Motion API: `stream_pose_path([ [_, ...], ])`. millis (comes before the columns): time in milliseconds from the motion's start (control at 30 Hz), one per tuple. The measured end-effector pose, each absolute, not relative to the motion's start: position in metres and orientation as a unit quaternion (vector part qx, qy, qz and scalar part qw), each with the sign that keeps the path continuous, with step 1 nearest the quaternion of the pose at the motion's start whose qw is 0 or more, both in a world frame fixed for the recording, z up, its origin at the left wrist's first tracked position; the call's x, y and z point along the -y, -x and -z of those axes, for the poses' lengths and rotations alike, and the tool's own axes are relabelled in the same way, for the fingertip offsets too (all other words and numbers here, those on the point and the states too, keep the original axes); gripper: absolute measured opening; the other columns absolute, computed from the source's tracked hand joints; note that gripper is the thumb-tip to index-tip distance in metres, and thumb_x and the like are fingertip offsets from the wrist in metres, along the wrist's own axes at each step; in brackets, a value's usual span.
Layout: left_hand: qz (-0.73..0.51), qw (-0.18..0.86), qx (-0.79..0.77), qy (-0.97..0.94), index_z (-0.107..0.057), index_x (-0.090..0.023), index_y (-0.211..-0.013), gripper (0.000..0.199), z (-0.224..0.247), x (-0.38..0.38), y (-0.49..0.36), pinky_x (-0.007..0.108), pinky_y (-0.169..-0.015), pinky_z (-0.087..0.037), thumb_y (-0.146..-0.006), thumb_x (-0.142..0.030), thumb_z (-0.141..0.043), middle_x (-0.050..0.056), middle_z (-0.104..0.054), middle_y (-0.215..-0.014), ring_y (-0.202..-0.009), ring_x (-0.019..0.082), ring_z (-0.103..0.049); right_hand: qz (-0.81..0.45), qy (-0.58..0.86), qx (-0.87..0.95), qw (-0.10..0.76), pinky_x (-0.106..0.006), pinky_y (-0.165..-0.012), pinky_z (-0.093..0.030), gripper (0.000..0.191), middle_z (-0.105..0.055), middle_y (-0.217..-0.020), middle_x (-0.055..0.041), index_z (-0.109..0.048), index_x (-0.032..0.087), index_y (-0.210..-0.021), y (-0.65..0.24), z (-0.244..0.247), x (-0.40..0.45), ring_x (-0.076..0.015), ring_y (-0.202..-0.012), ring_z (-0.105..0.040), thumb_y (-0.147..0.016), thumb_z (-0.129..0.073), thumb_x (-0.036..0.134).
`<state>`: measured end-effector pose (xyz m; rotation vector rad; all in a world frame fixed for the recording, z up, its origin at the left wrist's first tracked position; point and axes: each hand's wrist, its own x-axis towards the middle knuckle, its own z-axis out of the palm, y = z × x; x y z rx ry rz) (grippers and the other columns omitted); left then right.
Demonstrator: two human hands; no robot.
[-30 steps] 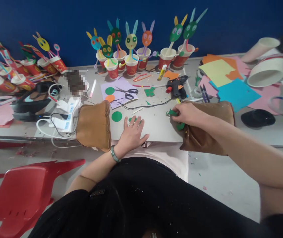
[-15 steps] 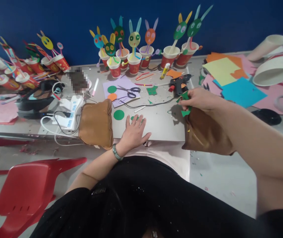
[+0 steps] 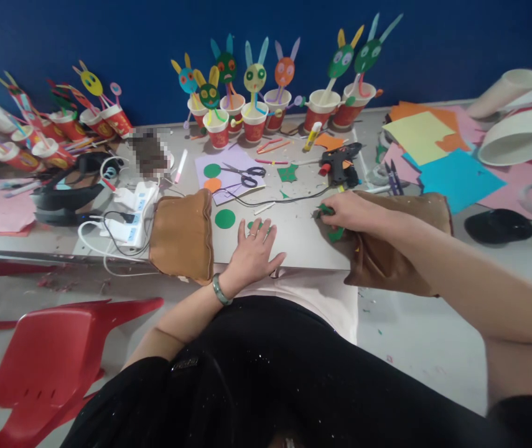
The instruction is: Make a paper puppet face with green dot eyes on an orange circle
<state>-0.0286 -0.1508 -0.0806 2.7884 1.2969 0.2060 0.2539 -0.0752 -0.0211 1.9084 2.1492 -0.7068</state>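
My left hand [image 3: 255, 252] lies flat with its fingers spread near the table's front edge, over a small green piece that shows between the fingers. A green paper circle [image 3: 225, 219] rests just left of it. Green paper scraps [image 3: 335, 234] are pinched in my right hand [image 3: 347, 211], low over the table beside a brown leather pad [image 3: 387, 249]. Behind that hand is a black glue gun [image 3: 338, 165]. Scissors [image 3: 247, 174] lie on purple paper [image 3: 219, 194] with a green and an orange circle. A green scrap [image 3: 287, 173] lies right of them.
Red paper cups [image 3: 254, 124] holding paper figures line the blue wall. A white power strip [image 3: 139, 214] and another brown pad [image 3: 182, 233] are at left. Coloured sheets [image 3: 457, 177] and a black mouse [image 3: 499, 226] are at right. A red chair [image 3: 51, 348] stands front left.
My right hand has moved left and down toward the table with the green scraps, uncovering more of the right brown pad. My left hand stays in place.
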Motion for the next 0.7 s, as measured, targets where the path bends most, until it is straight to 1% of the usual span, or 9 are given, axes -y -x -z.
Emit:
stream_pose_path([
  [133,-0.067,0.029,-0.422,-0.904,-0.054,-0.008,-0.160,0.068,0.081,0.151,0.029,0.072,-0.135,-0.030,-0.112,-0.055,-0.040,0.021,-0.051,-0.170,-0.161,0.041,-0.044,0.216,-0.657,-0.714,0.108,-0.028,-0.073,-0.046,0.014,-0.078,-0.071,-0.0057,-0.067,0.019,-0.079,-0.266,0.015,0.071,-0.0197,-0.075,-0.070,-0.092,-0.062,0.018],
  [233,-0.068,0.029,-0.421,-0.904,-0.054,-0.008,-0.160,0.068,0.081,0.151,0.028,0.072,-0.135,-0.030,-0.112,-0.055,-0.041,0.021,-0.051,-0.170,-0.161,0.041,-0.044,0.214,-0.661,-0.707,0.130,-0.027,-0.071,-0.046,0.019,-0.077,-0.068,-0.0054,-0.064,0.019,-0.073,-0.273,0.013,0.072,-0.0192,-0.071,-0.069,-0.092,-0.065,0.017],
  [300,-0.068,0.030,-0.422,-0.903,-0.054,-0.008,-0.160,0.069,0.081,0.151,0.028,0.072,-0.134,-0.030,-0.112,-0.056,-0.041,0.021,-0.051,-0.170,-0.160,0.041,-0.045,0.214,-0.656,-0.711,0.136,-0.027,-0.071,-0.047,0.024,-0.078,-0.070,-0.0067,-0.062,0.020,-0.070,-0.273,0.015,0.076,-0.0197,-0.073,-0.071,-0.093,-0.066,0.018],
  [400,-0.067,0.029,-0.424,-0.903,-0.053,-0.008,-0.160,0.069,0.081,0.150,0.029,0.072,-0.134,-0.030,-0.112,-0.056,-0.040,0.020,-0.052,-0.170,-0.160,0.041,-0.045,0.215,-0.648,-0.718,0.135,-0.028,-0.073,-0.049,0.025,-0.079,-0.071,-0.0081,-0.062,0.020,-0.071,-0.270,0.018,0.081,-0.0209,-0.075,-0.074,-0.095,-0.066,0.018],
  [567,-0.074,0.027,-0.419,-0.905,-0.054,-0.007,-0.159,0.069,0.083,0.150,0.029,0.073,-0.134,-0.030,-0.112,-0.056,-0.042,0.021,-0.052,-0.169,-0.160,0.041,-0.046,0.227,-0.643,-0.720,0.125,-0.027,-0.074,-0.051,0.024,-0.079,-0.068,-0.0076,-0.066,0.019,-0.074,-0.265,0.020,0.087,-0.0195,-0.070,-0.075,-0.098,-0.061,0.014],
  [633,-0.080,0.025,-0.419,-0.904,-0.054,-0.007,-0.159,0.069,0.084,0.150,0.029,0.072,-0.134,-0.030,-0.112,-0.056,-0.042,0.021,-0.052,-0.169,-0.159,0.041,-0.046,0.226,-0.650,-0.715,0.119,-0.027,-0.075,-0.051,0.025,-0.079,-0.068,-0.0077,-0.066,0.019,-0.075,-0.266,0.019,0.087,-0.0199,-0.073,-0.077,-0.099,-0.060,0.016],
  [700,-0.083,0.023,-0.420,-0.903,-0.054,-0.008,-0.159,0.069,0.085,0.150,0.028,0.072,-0.134,-0.030,-0.112,-0.056,-0.041,0.021,-0.053,-0.169,-0.159,0.041,-0.046,0.223,-0.662,-0.707,0.109,-0.027,-0.076,-0.051,0.021,-0.081,-0.072,-0.0077,-0.068,0.018,-0.079,-0.269,0.017,0.086,-0.0209,-0.079,-0.078,-0.099,-0.061,0.018],
])
